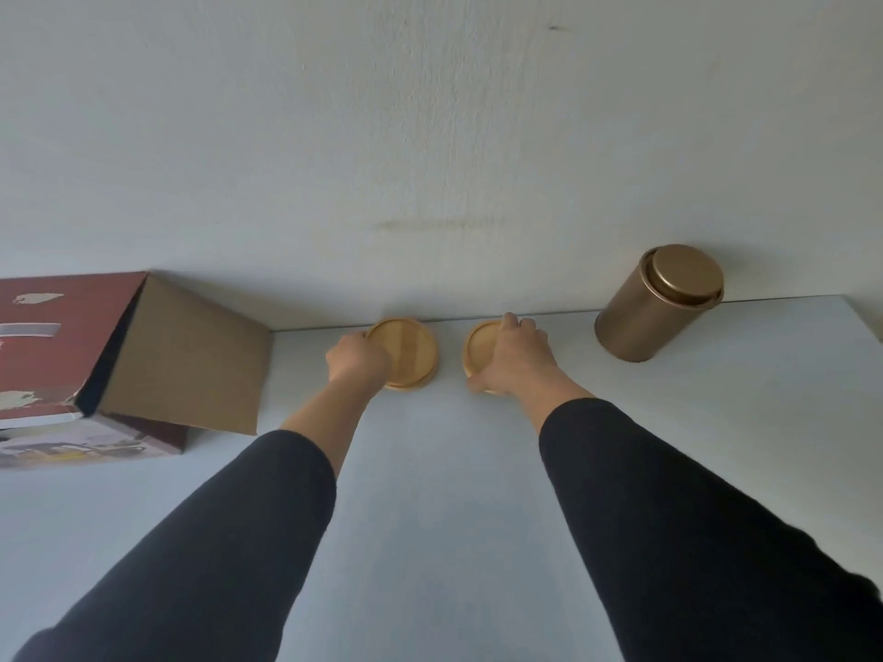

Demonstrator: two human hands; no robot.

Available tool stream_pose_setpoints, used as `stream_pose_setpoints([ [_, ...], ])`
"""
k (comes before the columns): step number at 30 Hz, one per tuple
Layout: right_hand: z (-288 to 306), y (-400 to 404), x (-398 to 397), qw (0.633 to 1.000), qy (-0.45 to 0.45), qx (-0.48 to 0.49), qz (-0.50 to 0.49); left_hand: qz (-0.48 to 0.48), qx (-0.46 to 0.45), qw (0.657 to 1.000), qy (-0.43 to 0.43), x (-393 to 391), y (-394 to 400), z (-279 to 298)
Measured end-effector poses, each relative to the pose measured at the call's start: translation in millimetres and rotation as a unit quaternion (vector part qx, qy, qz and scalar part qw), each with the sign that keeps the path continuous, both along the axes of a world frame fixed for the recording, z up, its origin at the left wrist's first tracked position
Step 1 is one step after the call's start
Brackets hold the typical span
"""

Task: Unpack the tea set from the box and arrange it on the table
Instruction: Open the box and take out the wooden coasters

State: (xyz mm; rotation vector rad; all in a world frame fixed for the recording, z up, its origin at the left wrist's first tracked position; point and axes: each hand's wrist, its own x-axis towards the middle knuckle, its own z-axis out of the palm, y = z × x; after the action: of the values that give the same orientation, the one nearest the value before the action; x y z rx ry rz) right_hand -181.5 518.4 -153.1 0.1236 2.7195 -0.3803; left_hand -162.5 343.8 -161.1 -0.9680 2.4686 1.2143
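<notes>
Arranging step in hand: left hand (356,363) and right hand (513,358), apart, each grip a wooden coaster (406,351) on the far table (430,470); next, release and return to the box (124,360).

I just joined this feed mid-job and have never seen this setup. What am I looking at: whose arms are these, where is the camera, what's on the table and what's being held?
There is no machine here: a person works with bare hands, in dark sleeves. The single picture comes from a camera worn on the head, looking forward and down.

On the pale table, near the wall, lie two round wooden coasters. The left hand grips the left coaster at its edge; the right hand lies over the right coaster, fingers curled round its rim. To the right stands a closed gold tin. At far left sits the open cardboard box; its inside is not visible.
</notes>
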Motion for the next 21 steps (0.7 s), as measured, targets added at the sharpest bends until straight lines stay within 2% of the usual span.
stream_pose_setpoints([
  [4, -10, -2, -8, 1.000, 0.007, -0.003, 0.005, -0.055, -0.039, 0.998, 0.008, 0, 13, -4],
  [8, -14, -4, -14, 1.000, 0.009, -0.014, 0.005, -0.139, -0.128, 0.982, -0.003, 0, 22, -13],
  [11, -16, -5, -17, 1.000, 0.003, -0.012, 0.013, -0.147, -0.168, 0.975, -0.002, -2, 25, -20],
  [21, -10, -5, -12, 0.999, 0.000, 0.016, 0.032, -0.159, -0.125, 0.979, 0.037, 4, 18, -15],
])
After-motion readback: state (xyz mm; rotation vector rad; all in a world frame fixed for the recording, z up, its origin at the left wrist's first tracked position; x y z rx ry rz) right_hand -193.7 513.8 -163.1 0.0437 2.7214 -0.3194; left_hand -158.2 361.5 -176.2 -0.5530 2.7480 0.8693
